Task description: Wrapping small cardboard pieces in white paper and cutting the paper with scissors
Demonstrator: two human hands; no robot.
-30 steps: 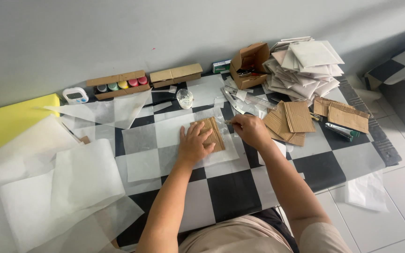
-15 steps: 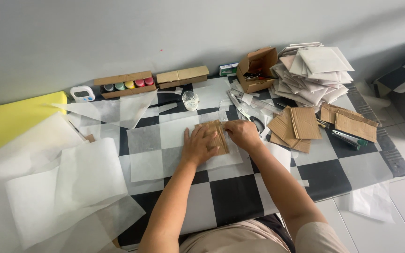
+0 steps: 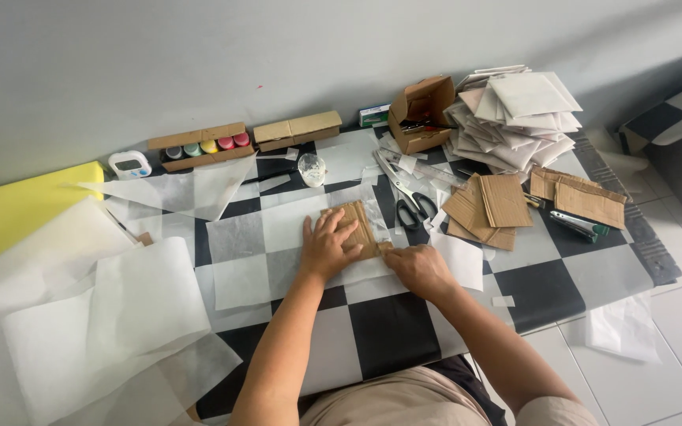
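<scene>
Pressing left hand [image 3: 327,246], cardboard piece [image 3: 359,229], right hand [image 3: 418,268]

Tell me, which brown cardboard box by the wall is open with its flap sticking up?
The small cardboard box beside the white packet pile. The long box is shut.
</scene>
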